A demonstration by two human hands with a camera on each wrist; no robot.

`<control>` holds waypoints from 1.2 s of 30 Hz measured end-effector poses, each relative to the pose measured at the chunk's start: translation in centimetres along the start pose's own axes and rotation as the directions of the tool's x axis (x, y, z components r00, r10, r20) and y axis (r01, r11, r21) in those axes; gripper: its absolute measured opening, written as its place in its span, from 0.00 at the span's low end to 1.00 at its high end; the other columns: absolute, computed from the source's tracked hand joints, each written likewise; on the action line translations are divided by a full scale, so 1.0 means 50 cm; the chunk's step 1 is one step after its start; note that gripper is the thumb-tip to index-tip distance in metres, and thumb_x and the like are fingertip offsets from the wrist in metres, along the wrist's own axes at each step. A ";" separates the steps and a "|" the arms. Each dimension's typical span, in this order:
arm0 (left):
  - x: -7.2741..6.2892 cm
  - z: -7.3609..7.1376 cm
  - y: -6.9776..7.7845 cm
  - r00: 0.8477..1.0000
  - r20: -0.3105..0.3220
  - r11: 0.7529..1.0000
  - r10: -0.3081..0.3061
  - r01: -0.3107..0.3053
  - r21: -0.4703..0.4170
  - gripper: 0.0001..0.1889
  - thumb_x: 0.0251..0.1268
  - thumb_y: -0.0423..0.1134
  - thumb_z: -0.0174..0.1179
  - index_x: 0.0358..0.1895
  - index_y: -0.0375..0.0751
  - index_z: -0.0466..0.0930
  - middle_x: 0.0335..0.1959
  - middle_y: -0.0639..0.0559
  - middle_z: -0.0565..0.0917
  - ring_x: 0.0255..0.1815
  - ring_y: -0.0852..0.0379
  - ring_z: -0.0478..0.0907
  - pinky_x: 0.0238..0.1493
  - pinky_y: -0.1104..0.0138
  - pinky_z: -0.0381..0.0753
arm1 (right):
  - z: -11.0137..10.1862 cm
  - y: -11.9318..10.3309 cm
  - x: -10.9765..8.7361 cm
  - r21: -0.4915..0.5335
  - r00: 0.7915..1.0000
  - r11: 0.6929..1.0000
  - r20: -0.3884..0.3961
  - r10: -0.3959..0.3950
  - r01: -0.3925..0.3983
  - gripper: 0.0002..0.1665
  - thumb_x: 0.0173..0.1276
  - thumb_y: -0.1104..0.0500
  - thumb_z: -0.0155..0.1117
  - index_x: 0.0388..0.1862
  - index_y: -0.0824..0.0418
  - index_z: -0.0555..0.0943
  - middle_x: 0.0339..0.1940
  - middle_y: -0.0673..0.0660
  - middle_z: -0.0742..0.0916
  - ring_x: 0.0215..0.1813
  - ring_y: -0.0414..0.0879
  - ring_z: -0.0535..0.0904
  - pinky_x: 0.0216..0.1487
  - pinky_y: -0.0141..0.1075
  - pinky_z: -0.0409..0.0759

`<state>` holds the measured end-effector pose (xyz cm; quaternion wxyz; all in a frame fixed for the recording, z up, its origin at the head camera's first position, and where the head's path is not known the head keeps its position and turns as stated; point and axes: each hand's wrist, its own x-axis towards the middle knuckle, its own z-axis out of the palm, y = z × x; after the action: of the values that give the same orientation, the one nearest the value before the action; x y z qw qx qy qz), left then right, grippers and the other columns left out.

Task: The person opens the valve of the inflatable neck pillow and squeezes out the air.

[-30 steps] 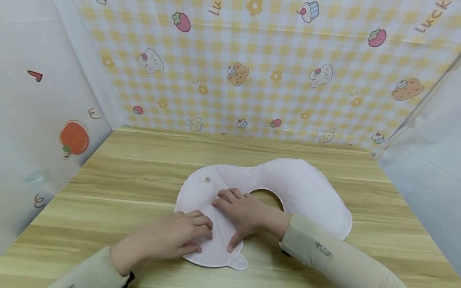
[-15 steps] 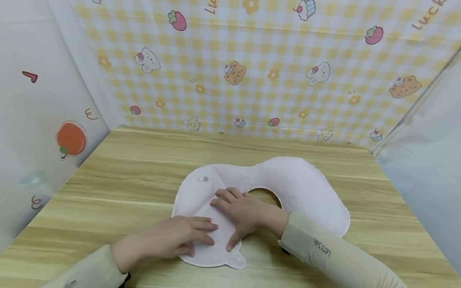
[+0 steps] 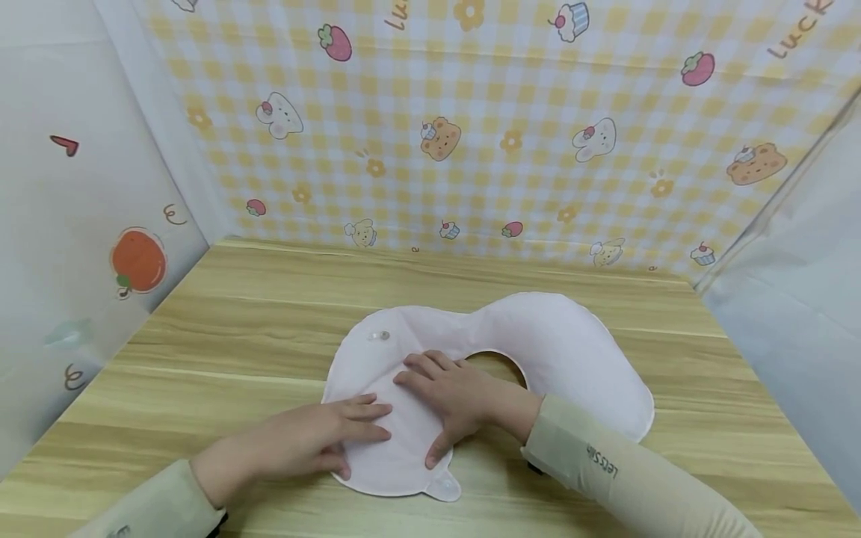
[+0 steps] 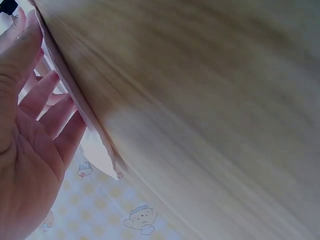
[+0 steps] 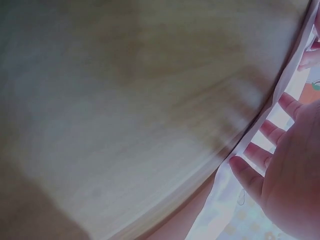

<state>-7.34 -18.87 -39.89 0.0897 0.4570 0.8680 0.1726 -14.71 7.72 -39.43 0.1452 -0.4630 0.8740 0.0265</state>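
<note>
A pale pink U-shaped inflatable neck pillow lies on the table, its right arm plumper than its flattened left arm. A small clear valve shows near the upper left edge, and a rounded tab sticks out at the bottom. My left hand rests on the pillow's left edge with fingers extended and thumb near the rim. Fingers spread, my right hand lies on the left arm beside the inner curve. Both wrist views show the fingertips touching the thin pillow from above, apparently without gripping it.
The wood-grain table extends around the pillow. A yellow checked cloth with cartoon prints hangs along the back. White printed sheeting stands at the left, and a pale sheet at the right.
My left hand's fingers have straightened from a bent pose, and the hand has drawn slightly left toward the pillow's outer edge. The right hand stays in place on the pillow.
</note>
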 end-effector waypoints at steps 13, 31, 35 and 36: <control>-0.014 -0.013 -0.013 0.993 0.009 0.993 -0.119 0.119 -0.012 0.37 0.56 0.60 0.63 0.70 0.52 0.72 0.76 0.46 0.66 0.75 0.34 0.63 0.65 0.45 0.73 | -0.005 0.002 0.007 0.002 0.993 0.997 0.085 0.081 -0.081 0.78 0.36 0.17 0.69 0.82 0.34 0.42 0.85 0.52 0.45 0.83 0.66 0.39 0.78 0.62 0.50; 0.024 -0.044 -0.028 0.996 0.022 0.987 -0.091 0.087 0.132 0.29 0.57 0.45 0.70 0.63 0.46 0.77 0.70 0.42 0.74 0.71 0.40 0.70 0.64 0.49 0.77 | -0.025 0.035 0.033 0.154 0.993 0.985 -0.104 -0.058 0.074 0.22 0.64 0.46 0.71 0.55 0.45 0.79 0.73 0.52 0.73 0.79 0.60 0.59 0.64 0.60 0.74; 0.025 -0.044 -0.040 0.991 0.030 0.986 -0.127 0.123 0.114 0.34 0.53 0.49 0.72 0.65 0.45 0.75 0.71 0.42 0.72 0.72 0.41 0.69 0.65 0.49 0.75 | -0.026 0.043 0.037 0.187 0.993 0.979 -0.101 -0.057 0.075 0.19 0.66 0.48 0.70 0.54 0.46 0.78 0.74 0.53 0.72 0.78 0.60 0.60 0.62 0.59 0.76; 0.026 -0.044 -0.043 0.989 0.036 0.984 -0.146 0.142 0.105 0.36 0.52 0.50 0.72 0.67 0.45 0.74 0.72 0.42 0.71 0.73 0.40 0.68 0.65 0.49 0.75 | -0.027 0.046 0.039 0.197 0.994 0.978 -0.097 -0.052 0.070 0.20 0.66 0.49 0.69 0.55 0.47 0.77 0.74 0.53 0.72 0.78 0.59 0.60 0.63 0.58 0.76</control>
<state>-10.40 -19.39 -38.68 0.0972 0.4007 0.9042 0.1109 -17.92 7.20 -38.90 0.1514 -0.4734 0.8634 -0.0870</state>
